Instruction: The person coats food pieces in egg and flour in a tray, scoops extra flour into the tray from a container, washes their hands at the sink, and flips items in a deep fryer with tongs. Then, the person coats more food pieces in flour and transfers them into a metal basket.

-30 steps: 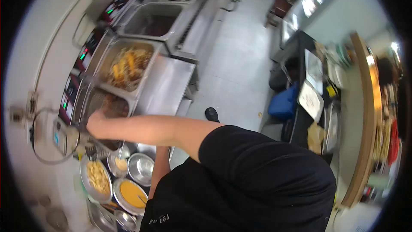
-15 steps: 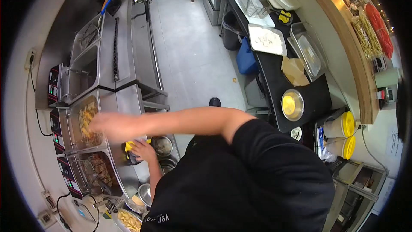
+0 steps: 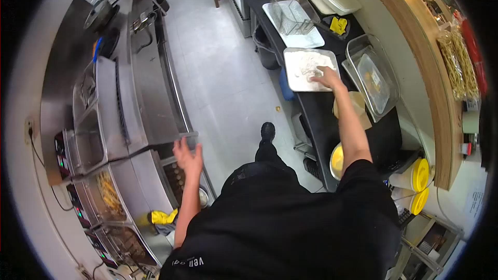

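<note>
While my right arm stretches out over the black bench (image 3: pixel 319 127), my right hand (image 3: pixel 328 78) is at the shallow tray (image 3: pixel 303 90) of white powder (image 3: pixel 305 61), its fingers bent downward over the right half. I cannot tell whether those fingertips are pinching anything or how far they dip into the powder. The tray lies flat near the bench's floor-side edge. Just beyond it sits a white tray (image 3: pixel 312 40) with a wire basket (image 3: pixel 293 18) on it; to its right are clear plastic containers (image 3: pixel 372 75), and nearer me, partly under my forearm, a piece of brown paper (image 3: pixel 357 98). Closer still, beside my upper arm, is a metal bowl (image 3: pixel 336 175) with something yellow inside.

My left hand (image 3: pixel 188 158) is open, fingers spread, out over the other side near the corner of the steel counter (image 3: pixel 155 116). Near my left forearm lies a yellow-and-dark bundle (image 3: pixel 163 218). Farther left, yellow strips of food (image 3: pixel 109 192) sit in a fryer vat.
</note>
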Tool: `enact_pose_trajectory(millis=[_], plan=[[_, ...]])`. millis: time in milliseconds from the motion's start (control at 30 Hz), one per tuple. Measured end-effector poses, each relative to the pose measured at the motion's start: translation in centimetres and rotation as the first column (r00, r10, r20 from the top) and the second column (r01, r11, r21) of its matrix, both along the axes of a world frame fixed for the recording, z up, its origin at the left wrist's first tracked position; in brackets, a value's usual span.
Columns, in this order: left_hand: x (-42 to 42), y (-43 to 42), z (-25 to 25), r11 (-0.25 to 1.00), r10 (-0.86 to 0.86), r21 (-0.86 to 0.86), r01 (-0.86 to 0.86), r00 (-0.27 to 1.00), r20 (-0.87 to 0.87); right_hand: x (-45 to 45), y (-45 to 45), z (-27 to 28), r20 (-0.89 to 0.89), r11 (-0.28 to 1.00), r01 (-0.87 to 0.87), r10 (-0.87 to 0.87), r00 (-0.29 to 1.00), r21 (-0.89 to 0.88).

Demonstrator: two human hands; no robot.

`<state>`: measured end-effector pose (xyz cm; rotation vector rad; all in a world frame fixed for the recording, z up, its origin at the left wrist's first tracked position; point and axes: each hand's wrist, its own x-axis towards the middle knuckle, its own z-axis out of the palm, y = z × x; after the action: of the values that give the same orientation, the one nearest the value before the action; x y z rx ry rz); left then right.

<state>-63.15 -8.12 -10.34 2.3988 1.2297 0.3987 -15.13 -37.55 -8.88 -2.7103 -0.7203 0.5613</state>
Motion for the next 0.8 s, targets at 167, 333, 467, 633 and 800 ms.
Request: enact_pose_trajectory(millis=[167,333,467,633,800], plan=[[20.3,-3.0,-1.0,0.878,-0.326,-0.316,0.359,0.933,0.153,1.3,2.6,-3.6,0.050,0.989,0.047,-0.040,0.998,-0.140],[34.1,-5.6,-1.4,0.610,-0.338,-0.708,0.355,0.925,0.173,6.3,1.1,-3.4,-0.136,0.995,0.093,-0.098,0.986,-0.039],[39.6,-7.0,-5.0,0.330,-0.261,-0.922,0.203,0.958,0.118,7.0,1.9,-0.2,-0.248,1.000,0.025,-0.020,0.969,0.017],[42.7,-7.4,-5.2,0.068,-0.331,-0.992,0.102,0.941,0.074,4.7,4.0,-5.5,0.089,0.982,0.091,-0.077,0.993,-0.163],[44.0,-7.6,-6.1,-0.036,-0.285,-0.998,0.044,0.957,0.053,4.8,4.3,-2.2,-0.120,0.975,0.214,-0.221,0.968,-0.069]])
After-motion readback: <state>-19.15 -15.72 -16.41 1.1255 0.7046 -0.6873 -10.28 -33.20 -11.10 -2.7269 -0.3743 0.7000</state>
